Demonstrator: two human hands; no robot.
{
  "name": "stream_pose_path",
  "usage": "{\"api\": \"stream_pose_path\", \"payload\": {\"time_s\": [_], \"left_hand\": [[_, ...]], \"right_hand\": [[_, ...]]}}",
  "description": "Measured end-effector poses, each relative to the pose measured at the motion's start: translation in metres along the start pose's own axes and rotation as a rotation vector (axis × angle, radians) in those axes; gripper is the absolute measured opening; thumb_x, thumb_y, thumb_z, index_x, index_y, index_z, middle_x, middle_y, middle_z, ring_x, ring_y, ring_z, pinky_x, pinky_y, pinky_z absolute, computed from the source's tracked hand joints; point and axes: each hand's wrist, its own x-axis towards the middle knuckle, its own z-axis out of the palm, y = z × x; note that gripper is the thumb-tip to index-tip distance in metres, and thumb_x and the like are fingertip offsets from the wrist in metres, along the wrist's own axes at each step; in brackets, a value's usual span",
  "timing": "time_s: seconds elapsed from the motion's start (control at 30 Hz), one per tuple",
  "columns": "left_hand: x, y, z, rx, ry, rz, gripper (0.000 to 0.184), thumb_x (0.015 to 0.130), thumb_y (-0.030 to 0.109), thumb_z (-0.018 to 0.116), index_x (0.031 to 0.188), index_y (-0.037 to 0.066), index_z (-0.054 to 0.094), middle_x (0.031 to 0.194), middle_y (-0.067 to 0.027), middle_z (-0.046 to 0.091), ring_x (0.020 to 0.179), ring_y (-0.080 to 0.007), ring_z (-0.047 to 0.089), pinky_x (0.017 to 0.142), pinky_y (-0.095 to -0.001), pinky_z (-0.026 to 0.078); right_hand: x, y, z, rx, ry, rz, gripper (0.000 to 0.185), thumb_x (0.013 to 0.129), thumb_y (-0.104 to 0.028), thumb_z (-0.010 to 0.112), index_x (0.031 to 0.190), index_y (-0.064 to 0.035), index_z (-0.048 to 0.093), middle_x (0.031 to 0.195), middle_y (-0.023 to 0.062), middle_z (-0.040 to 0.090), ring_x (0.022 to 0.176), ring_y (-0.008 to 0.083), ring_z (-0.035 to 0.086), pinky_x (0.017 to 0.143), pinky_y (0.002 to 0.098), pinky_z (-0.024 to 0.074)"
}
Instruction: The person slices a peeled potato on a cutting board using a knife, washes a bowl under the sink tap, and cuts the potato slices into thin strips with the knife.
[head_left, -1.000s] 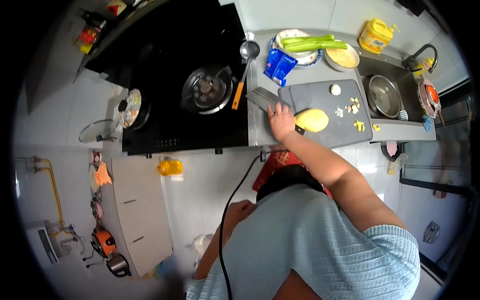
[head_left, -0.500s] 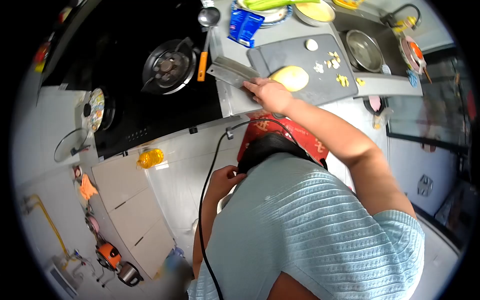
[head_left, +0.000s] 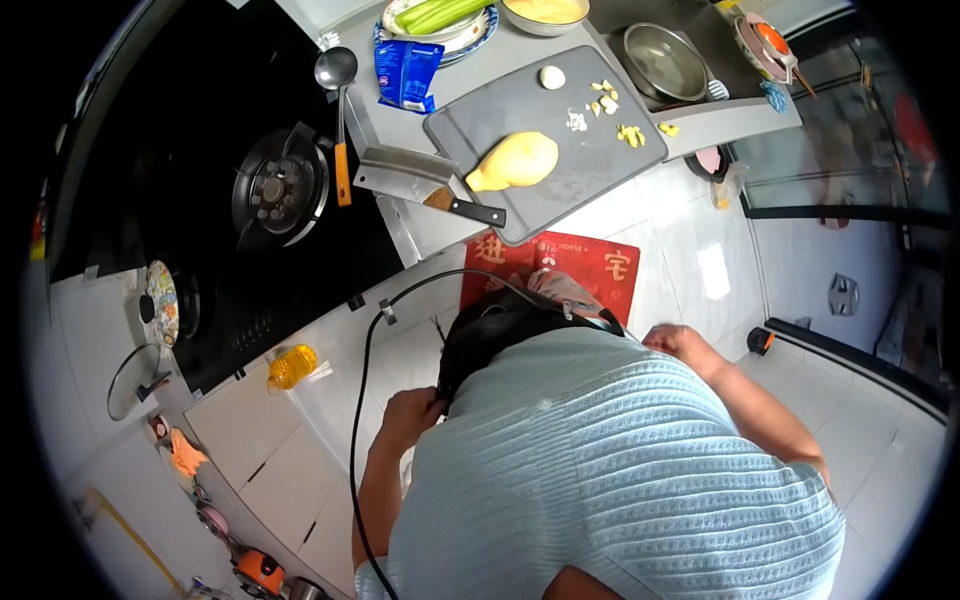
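Observation:
My right hand (head_left: 678,342) is beside my body at the right, over the floor, its fingers curled in; whatever they hold, if anything, is hidden. At the other side, my left hand (head_left: 408,415) is closed against the dark material in front of me, with its fingertips hidden. A cleaver (head_left: 405,178) with a dark handle lies flat, untouched, its handle reaching onto the grey cutting board (head_left: 595,170). On that board are a pale yellow, pear-shaped vegetable (head_left: 518,160), a white round piece (head_left: 551,77), garlic-like cloves (head_left: 606,103), chopped white bits (head_left: 576,121) and yellow pieces (head_left: 630,135).
Left of the board is a black gas stove (head_left: 330,245), with a ladle (head_left: 338,120) at its edge. A blue packet (head_left: 406,75) lies near plates bearing green stalks (head_left: 435,12). A metal basin (head_left: 664,62) sits in the sink. An oil bottle (head_left: 292,367) stands lower left.
My right hand has let go of the cleaver and drawn back to my right side. The cleaver now lies by the board. My left hand stays low, and the view has shifted.

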Motion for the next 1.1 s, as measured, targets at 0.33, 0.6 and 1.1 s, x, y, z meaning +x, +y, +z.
{"api": "stream_pose_path", "payload": {"time_s": [0.33, 0.6, 1.1], "left_hand": [[-0.064, -0.021, 0.029, -0.378, -0.020, -0.239, 0.024, 0.089, 0.025, 0.059, 0.084, 0.004, 0.070, 0.078, -0.0163, 0.068, 0.072, -0.0312, 0.065, 0.067, -0.0367, 0.051], [-0.074, -0.022, 0.049, -0.100, -0.033, -0.254, 0.025, 0.089, 0.025, 0.058, 0.085, 0.004, 0.071, 0.078, -0.0155, 0.069, 0.073, -0.0305, 0.066, 0.068, -0.0360, 0.051], [-0.087, -0.005, 0.068, 0.164, -0.094, -0.345, 0.025, 0.090, 0.026, 0.056, 0.088, 0.005, 0.071, 0.080, -0.0140, 0.070, 0.076, -0.0292, 0.067, 0.069, -0.0349, 0.052]], "right_hand": [[-0.007, -0.016, -0.014, 0.116, -0.109, 0.047, 0.016, 0.082, -0.014, 0.068, 0.093, -0.0032, 0.067, 0.087, 0.0129, 0.067, 0.079, 0.0243, 0.065, 0.073, 0.0337, 0.0511], [0.110, -0.091, -0.031, -0.109, 0.122, -0.411, 0.014, 0.087, -0.020, 0.064, 0.093, -0.0072, 0.065, 0.085, 0.0106, 0.066, 0.079, 0.0313, 0.064, 0.067, 0.0406, 0.0499], [0.241, -0.131, -0.003, -0.432, 0.344, -0.719, 0.010, 0.081, -0.013, 0.060, 0.088, -0.0075, 0.064, 0.087, 0.0103, 0.064, 0.081, 0.0298, 0.065, 0.069, 0.0430, 0.0520]]}}
